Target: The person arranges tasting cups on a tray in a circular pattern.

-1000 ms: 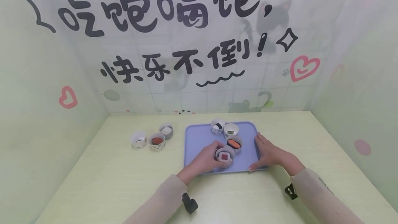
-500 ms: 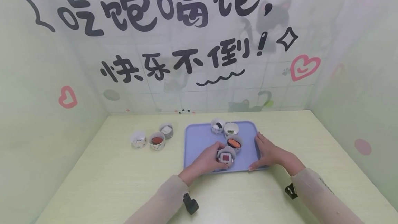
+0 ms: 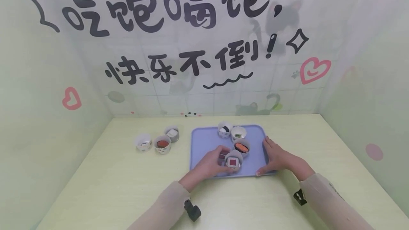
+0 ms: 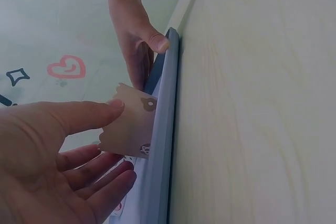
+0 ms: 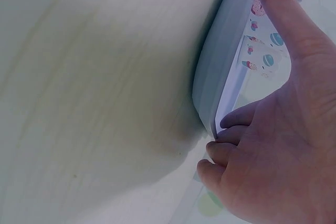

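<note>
A paper cup (image 3: 233, 167) with a white sushi piece with a dark red centre stands near the front edge of the blue tray (image 3: 199, 152). My left hand (image 3: 212, 162) is around its left side. In the left wrist view the thumb is at the cup (image 4: 131, 121), while the other fingers are spread and loosely bent. My right hand (image 3: 281, 159) holds the tray's front right corner, thumb at the front rim and fingers along the right side. Directly behind the front cup is a cup with orange-topped sushi (image 3: 241, 147).
Farther back on the tray stand a cup with black-and-white sushi (image 3: 224, 130) and a cup with green filling (image 3: 239, 133). On the table left of the tray are a white cup (image 3: 143, 143), a cup with reddish-brown food (image 3: 162, 144) and a grey cup (image 3: 172, 134).
The front cup has shifted slightly to the right and forward on the tray. My left hand's fingers have since loosened and drawn a little left from it. My right hand stays at the tray corner.
</note>
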